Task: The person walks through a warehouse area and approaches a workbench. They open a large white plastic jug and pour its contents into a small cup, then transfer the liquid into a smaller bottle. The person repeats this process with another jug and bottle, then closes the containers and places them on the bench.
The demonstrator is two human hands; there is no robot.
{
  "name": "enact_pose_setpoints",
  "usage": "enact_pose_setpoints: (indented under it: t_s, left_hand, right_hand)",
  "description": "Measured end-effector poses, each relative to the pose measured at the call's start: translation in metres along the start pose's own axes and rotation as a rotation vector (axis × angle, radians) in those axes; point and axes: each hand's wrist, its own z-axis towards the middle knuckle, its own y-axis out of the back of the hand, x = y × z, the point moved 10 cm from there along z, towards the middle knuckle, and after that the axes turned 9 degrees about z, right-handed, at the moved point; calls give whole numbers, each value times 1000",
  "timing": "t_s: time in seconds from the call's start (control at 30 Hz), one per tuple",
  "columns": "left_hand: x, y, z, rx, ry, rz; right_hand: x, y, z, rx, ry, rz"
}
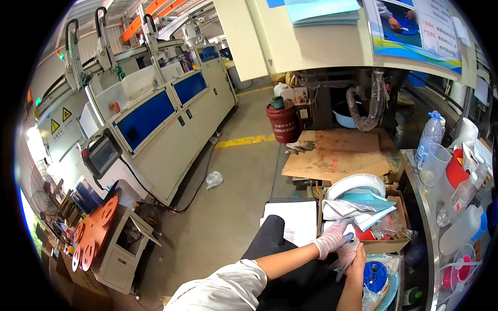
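Starting at left, note a dark cable (179, 211) looped on the floor and a crumpled clear bag (213, 179) just beside it; could trip or slip underfoot on rising carelessly. Moving right, past a dark-clad knee (272, 230), a white sheet (298, 215); could crease under a shifting leg. Next, over the lap, see the left hand (330, 243) in a striped glove, fingers bent in toward the right; cannot tell clamped from merely touching. Find a second striped glove (346, 254) between both hands, bunched at the bare-backed right hand (357, 260); cannot tell worn from held, nor finger closure. Could twist, stretch or tear from uneven pulling, or drop from a slack grip. Close by, loose papers (346, 208) atop a carton (386, 246); could slide off after a knuckle bump. Farthest right, a clear cup (434, 160) near the bench edge (419, 192); could tip from a swung elbow.
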Motion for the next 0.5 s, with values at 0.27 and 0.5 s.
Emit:
enact_pose_setpoints:
  t_s: [0.27, 0.5]
  left_hand:
    - [35, 30, -27, -119, 2, -14]
    - [0, 51, -36, -146, 6, -363]
  right_hand:
    - [-7, 3, 12, 59, -95, -63]
    - [9, -7, 4, 73, 13, -101]
